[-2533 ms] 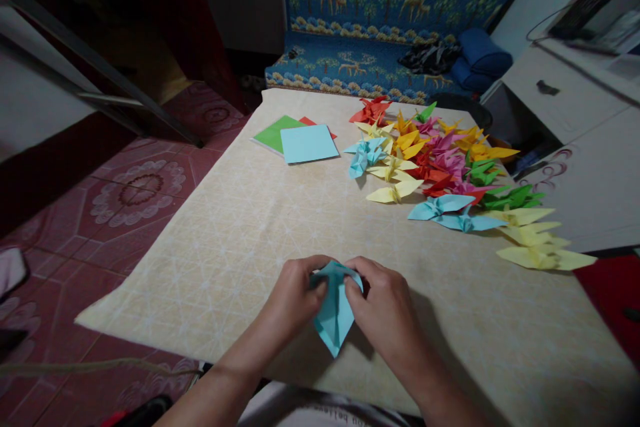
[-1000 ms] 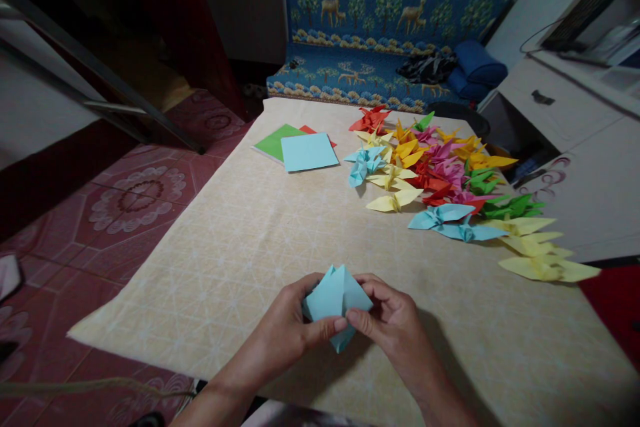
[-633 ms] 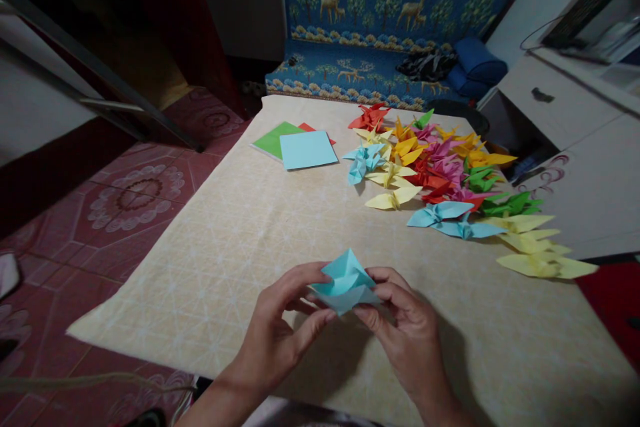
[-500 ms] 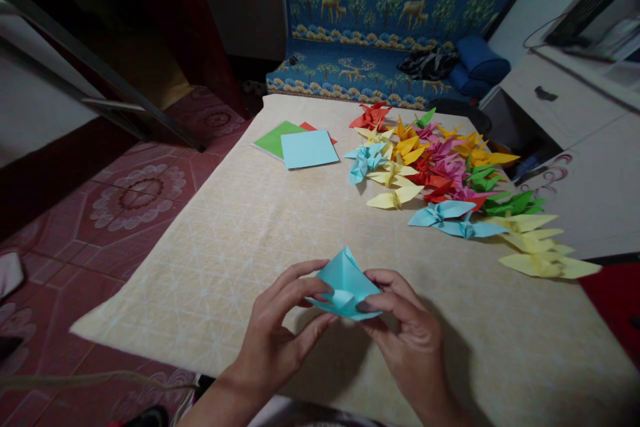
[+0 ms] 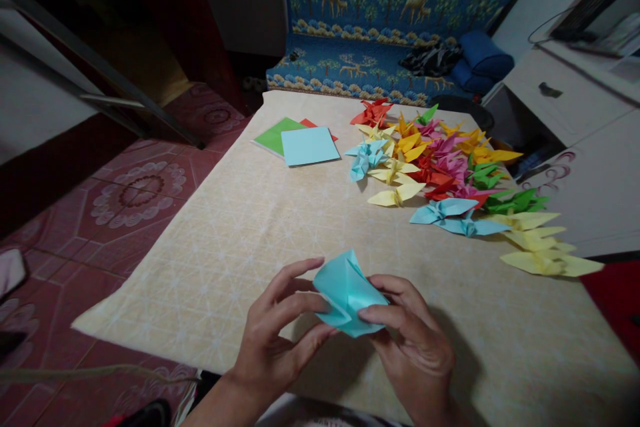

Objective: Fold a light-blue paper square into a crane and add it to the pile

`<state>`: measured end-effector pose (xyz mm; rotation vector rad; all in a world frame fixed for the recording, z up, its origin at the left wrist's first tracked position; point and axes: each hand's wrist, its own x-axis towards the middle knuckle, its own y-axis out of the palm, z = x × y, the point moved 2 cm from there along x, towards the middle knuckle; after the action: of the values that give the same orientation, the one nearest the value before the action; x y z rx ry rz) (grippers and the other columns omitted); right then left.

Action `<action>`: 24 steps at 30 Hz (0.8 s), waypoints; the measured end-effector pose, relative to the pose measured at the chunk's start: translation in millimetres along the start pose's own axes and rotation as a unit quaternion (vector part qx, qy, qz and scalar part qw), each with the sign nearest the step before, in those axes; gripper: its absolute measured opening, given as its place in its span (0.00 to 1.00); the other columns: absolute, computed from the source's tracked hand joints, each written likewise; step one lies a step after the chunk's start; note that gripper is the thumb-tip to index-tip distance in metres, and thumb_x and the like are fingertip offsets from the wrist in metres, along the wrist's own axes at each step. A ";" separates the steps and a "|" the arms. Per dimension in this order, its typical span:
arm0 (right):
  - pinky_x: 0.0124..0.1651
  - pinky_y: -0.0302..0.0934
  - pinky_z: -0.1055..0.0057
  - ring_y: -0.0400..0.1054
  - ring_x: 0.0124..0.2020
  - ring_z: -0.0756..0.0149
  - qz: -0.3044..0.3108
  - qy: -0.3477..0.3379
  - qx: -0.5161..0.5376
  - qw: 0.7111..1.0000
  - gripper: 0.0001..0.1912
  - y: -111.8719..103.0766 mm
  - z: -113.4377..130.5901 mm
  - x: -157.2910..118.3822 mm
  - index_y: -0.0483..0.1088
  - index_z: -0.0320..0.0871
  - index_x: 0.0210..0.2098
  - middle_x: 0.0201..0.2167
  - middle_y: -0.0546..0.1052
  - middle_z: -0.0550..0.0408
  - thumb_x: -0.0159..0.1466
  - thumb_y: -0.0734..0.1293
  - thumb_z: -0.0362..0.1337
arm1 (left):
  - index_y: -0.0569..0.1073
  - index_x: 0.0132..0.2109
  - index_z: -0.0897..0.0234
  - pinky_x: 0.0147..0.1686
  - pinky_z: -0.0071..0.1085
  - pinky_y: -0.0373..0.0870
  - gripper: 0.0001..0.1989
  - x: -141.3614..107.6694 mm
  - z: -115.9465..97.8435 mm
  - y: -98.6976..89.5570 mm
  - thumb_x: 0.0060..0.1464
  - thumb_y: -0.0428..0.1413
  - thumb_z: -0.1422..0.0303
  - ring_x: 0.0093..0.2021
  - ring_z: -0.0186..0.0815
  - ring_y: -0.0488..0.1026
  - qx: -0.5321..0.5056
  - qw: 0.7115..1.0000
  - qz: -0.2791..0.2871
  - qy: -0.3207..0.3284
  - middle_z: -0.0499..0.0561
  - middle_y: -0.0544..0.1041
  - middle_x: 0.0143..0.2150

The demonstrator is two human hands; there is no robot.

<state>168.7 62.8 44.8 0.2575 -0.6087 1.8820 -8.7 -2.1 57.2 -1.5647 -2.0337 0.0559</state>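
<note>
A light-blue sheet of origami paper (image 5: 345,290), creased and partly folded, is held above the near part of the table. My left hand (image 5: 280,320) grips its left edge between thumb and fingers, the index finger raised beside the upper left corner. On the right side, my right hand (image 5: 415,327) pinches the paper, with a fingertip lying on its upper face and the thumb beneath. Beyond the hands, many folded paper cranes (image 5: 440,167) in red, yellow, blue, orange, pink and green spread over the right of the table.
A stack of square paper (image 5: 310,147), light blue on top with green and red below, lies at the table's far left. The table (image 5: 200,267) wears a cream patterned cloth. Behind stand a blue sofa (image 5: 345,47) and, at right, a white cabinet (image 5: 595,160).
The blue paper has opened out from a flatter fold with a raised point into a wider, bowed shape. My left index finger has lifted off it.
</note>
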 end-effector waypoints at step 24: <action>0.38 0.66 0.73 0.73 0.37 0.66 0.187 0.044 -0.009 0.981 0.06 -2.4 13.5 31.7 0.77 0.44 0.35 0.36 0.77 0.53 0.61 0.70 0.27 | 0.74 0.37 0.64 0.33 0.22 0.72 0.10 13.0 0.8 -3.3 0.48 0.65 0.78 0.32 0.31 0.76 0.000 0.997 0.059 0.048 0.51 0.78 0.34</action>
<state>157.2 81.9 71.2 0.0470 -0.6454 2.2338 -14.0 8.8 62.9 -1.6548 -1.8667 0.0243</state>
